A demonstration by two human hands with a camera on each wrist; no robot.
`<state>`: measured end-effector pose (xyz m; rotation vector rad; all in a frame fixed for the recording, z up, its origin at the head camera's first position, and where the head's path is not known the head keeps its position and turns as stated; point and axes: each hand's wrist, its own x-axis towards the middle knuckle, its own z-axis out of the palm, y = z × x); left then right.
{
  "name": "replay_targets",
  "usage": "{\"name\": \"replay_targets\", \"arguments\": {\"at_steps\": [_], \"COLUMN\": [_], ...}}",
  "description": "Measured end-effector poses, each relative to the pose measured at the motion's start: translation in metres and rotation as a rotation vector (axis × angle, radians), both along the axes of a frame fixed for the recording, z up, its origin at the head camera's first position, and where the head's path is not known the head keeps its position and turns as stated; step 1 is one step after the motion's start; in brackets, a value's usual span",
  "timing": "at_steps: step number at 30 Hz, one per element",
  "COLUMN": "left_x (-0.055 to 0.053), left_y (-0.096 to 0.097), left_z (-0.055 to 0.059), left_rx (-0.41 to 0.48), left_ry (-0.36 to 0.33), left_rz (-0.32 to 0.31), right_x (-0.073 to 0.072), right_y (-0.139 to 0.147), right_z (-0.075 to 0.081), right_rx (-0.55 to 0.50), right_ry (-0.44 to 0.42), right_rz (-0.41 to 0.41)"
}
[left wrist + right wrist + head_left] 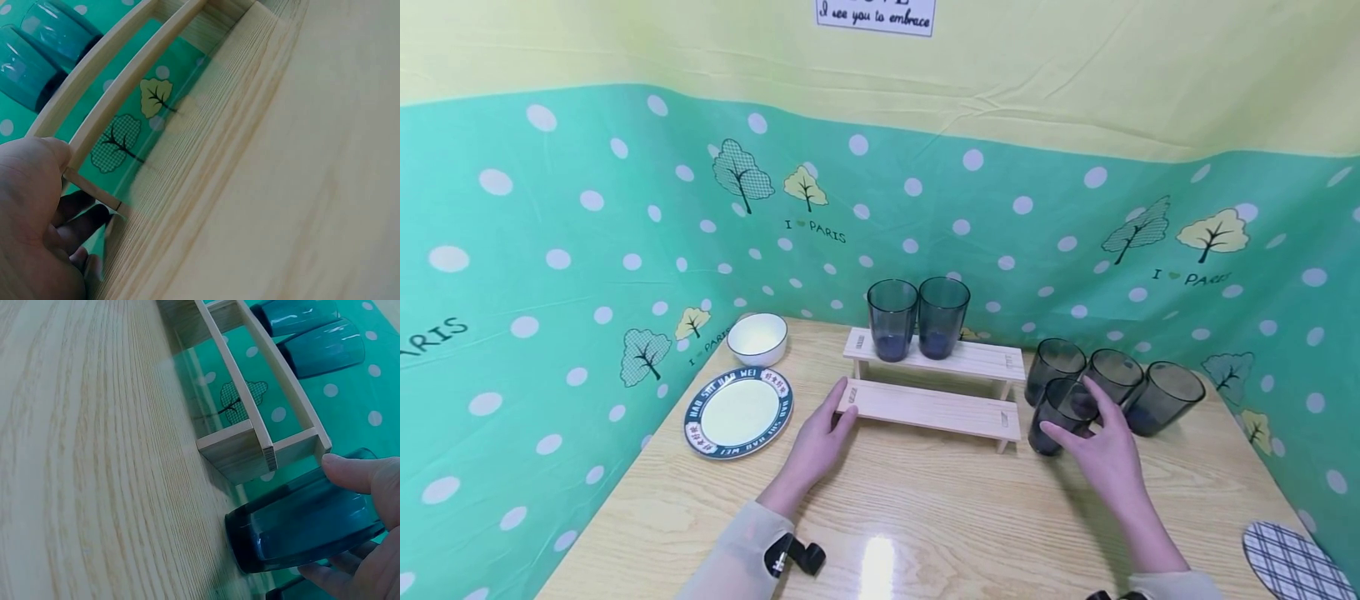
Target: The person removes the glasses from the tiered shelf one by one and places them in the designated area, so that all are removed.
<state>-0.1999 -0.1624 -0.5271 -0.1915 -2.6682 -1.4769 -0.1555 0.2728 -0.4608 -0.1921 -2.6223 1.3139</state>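
A two-step wooden rack (928, 406) stands on the table. My left hand (817, 443) grips the left end of its lower step, thumb on top and fingers around the end, as the left wrist view (28, 212) also shows. To the right of the rack, my right hand (1103, 454) holds a dark tinted glass (1058, 410) between thumb and fingers. That glass (300, 519) is upright, its base close to the tabletop, right beside the rack's end. On the upper step two matching glasses, a left one (892, 321) and a right one (943, 317), stand side by side.
Behind my right hand are three more dark glasses, at left (1055, 360), middle (1118, 371) and right (1167, 396). A blue-rimmed plate (741, 414) and a white bowl (757, 339) lie at left. A checked mat (1296, 560) sits front right. A patterned cloth (850, 192) hangs behind.
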Motion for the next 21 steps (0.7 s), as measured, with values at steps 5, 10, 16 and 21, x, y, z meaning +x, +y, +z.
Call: {"name": "replay_targets", "arguments": {"at_steps": [5, 10, 16, 21], "left_x": [-0.0004, -0.0006, -0.0004, -0.0003], "left_y": [0.0000, -0.0003, -0.0005, -0.0005], "left_z": [-0.0014, -0.0023, -0.0024, -0.0021], "left_rx": [-0.001, 0.006, 0.003, 0.002], "left_ry": [0.009, 0.013, 0.012, 0.011], "left_rz": [-0.001, -0.003, -0.001, -0.001], "right_x": [-0.0010, -0.0016, -0.0012, -0.0011], "right_y": [-0.0002, -0.0003, -0.0005, -0.0002], "right_z": [-0.0006, -0.0006, -0.0001, 0.0021], "right_rx": [0.004, 0.012, 0.009, 0.021], "right_ry": [-0.002, -0.004, 0.000, 0.008], "right_rz": [0.014, 0.034, 0.057, 0.059]}}
